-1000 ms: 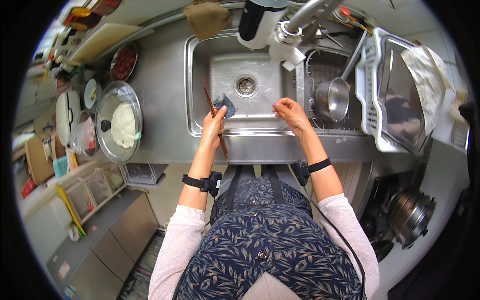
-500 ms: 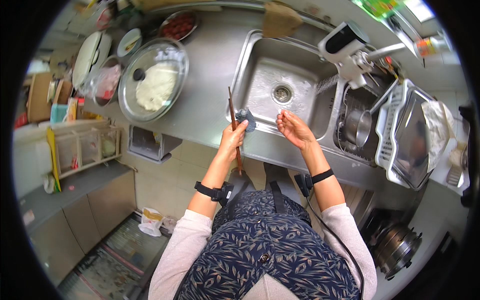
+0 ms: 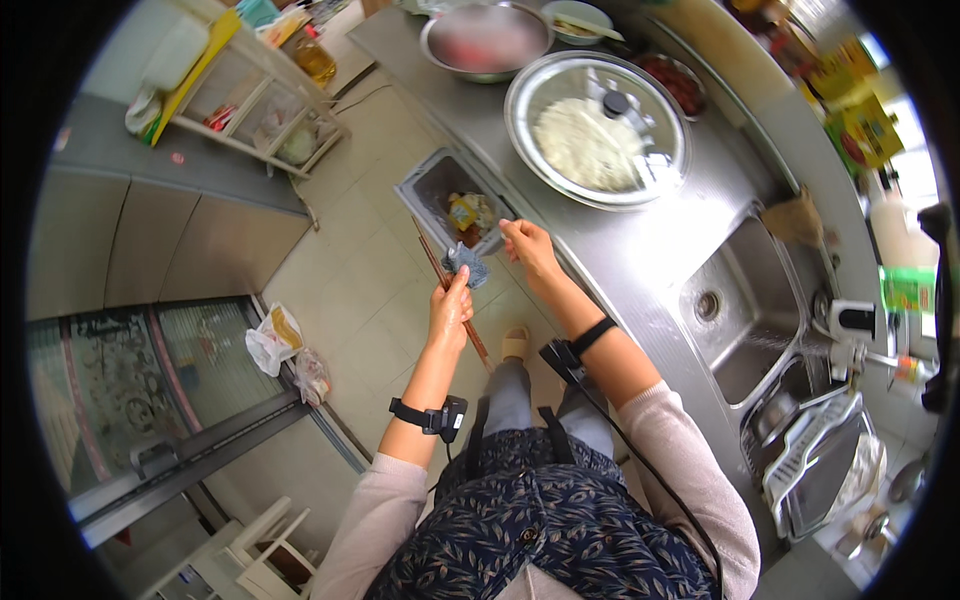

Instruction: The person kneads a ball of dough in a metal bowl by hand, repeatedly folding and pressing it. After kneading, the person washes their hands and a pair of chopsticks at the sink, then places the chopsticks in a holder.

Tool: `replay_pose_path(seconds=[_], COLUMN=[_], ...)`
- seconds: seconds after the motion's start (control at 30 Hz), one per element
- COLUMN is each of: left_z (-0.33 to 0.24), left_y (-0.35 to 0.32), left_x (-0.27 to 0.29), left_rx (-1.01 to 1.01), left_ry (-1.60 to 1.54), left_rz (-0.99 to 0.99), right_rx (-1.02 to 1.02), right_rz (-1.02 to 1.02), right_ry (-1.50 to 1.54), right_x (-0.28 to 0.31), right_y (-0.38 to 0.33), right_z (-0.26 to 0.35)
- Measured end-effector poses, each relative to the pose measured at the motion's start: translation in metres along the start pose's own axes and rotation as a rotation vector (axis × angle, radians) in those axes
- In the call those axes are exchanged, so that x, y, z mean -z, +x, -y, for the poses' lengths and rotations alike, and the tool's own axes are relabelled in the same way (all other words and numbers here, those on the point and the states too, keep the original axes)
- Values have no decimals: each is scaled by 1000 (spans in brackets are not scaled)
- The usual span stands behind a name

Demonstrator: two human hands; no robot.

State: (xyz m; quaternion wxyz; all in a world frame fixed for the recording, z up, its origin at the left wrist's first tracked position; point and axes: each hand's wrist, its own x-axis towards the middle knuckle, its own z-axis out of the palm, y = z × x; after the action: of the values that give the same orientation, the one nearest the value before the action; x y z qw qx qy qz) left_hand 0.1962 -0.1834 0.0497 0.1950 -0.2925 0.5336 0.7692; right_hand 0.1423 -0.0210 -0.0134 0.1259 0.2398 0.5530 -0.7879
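My left hand (image 3: 449, 315) is closed around a pair of thin brown chopsticks (image 3: 479, 347) and a crumpled grey-blue cloth (image 3: 466, 265). The cloth sticks out past the thumb, and the chopsticks slant across the palm. Close by, my right hand (image 3: 532, 247) has its fingertips pinched together at the near right corner of a grey bin (image 3: 432, 180). What those fingers hold, if anything, is too small to make out. Inside the bin lies some waste (image 3: 468, 212) with a yellow wrapper. Both hands are above the floor, left of the counter edge.
On the steel counter (image 3: 690, 225) stands a large bowl with a glass lid (image 3: 612, 104) over white dough. Behind it are a metal bowl (image 3: 487, 70) and a dish of red pieces (image 3: 672, 85). The sink (image 3: 745, 310) lies right; a plastic bag (image 3: 272, 340) sits on the floor.
My view and body have turned left, away from the sink. Both hands have moved from the sink edge to beside the bin. The left still holds the chopsticks and cloth; the right fingers pinch tighter.
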Motion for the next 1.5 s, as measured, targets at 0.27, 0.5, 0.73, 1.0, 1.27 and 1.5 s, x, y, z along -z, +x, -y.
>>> replay_pose_path(seconds=[0.27, 0.5, 0.73, 1.0, 1.27, 1.5], left_z=[-21, -21, -14, 71, 183, 243], left_y=[39, 42, 9, -55, -102, -118], left_x=[53, 43, -32, -178, -297, -365], left_rx=[-10, 59, 204, 87, -281, -182], left_ry=[-73, -79, 148, 427, 793, 870], left_rz=[4, 104, 554, 834, 1121, 1204], right_rx=[241, -187, 177, 179, 493, 629], right_rz=[-64, 297, 93, -247, -583, -596], right_ry=[-1145, 13, -56, 791, 672, 721], right_x=[-55, -34, 30, 181, 311, 397], right_y=[142, 70, -62, -186, -270, -290], right_z=[-77, -23, 21, 57, 50, 36])
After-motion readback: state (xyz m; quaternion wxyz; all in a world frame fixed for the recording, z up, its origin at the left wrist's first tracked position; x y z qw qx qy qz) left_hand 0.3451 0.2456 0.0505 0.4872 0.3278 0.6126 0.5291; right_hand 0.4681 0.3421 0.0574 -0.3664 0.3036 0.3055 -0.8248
